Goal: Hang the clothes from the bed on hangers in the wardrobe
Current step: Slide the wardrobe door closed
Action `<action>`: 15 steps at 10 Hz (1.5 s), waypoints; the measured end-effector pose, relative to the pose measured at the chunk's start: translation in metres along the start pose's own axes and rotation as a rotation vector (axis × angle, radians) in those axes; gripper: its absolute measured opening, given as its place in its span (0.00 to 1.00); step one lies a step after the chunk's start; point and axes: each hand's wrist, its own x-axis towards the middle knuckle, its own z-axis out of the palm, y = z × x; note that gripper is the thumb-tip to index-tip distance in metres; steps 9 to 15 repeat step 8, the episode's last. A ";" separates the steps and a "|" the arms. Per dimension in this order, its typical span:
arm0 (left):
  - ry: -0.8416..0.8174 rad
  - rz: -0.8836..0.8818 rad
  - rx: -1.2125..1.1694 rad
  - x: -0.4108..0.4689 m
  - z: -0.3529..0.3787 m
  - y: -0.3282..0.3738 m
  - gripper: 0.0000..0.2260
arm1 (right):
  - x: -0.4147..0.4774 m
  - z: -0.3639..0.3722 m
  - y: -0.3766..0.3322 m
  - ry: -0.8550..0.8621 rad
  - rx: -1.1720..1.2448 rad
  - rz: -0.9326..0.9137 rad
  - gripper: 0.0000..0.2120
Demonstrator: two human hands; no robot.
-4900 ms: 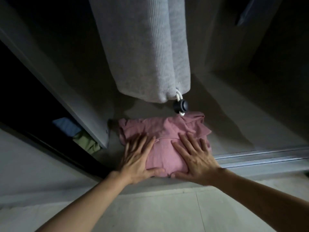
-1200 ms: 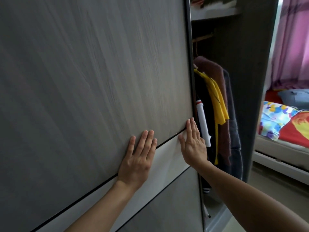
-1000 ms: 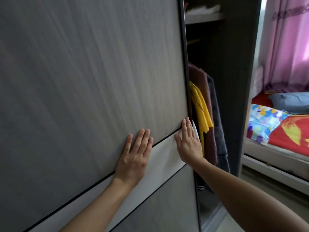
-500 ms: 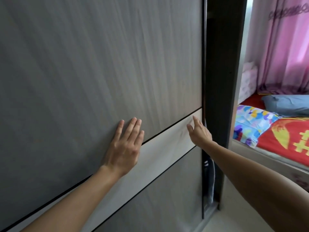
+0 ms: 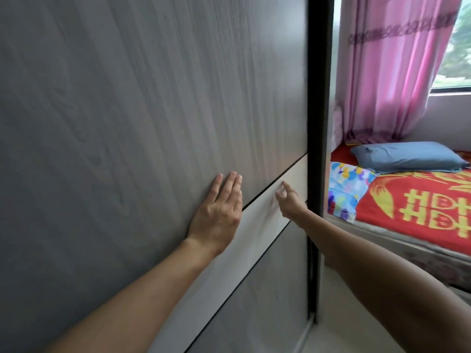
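Note:
The grey wood-grain sliding wardrobe door fills the left and middle of the head view and meets the dark wardrobe frame on its right. No hanging clothes show. My left hand presses flat on the door with straight fingers. My right hand hovers at the door's pale band near the frame, fingers loosely curled and holding nothing. The bed with a red and yellow cover lies to the right.
A blue pillow and a colourful patterned cloth lie on the bed. Pink curtains hang by a window behind it. A strip of pale floor runs between wardrobe and bed.
The sliding door has moved right and covered the gap where hanging clothes showed. My right hand has come off the door's edge and its fingers have curled loosely.

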 end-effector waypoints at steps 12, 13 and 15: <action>0.086 -0.070 0.073 0.082 0.050 0.046 0.18 | 0.073 -0.116 0.009 -0.127 0.108 -0.213 0.21; 0.086 -0.070 0.073 0.082 0.050 0.046 0.18 | 0.073 -0.116 0.009 -0.127 0.108 -0.213 0.21; 0.086 -0.070 0.073 0.082 0.050 0.046 0.18 | 0.073 -0.116 0.009 -0.127 0.108 -0.213 0.21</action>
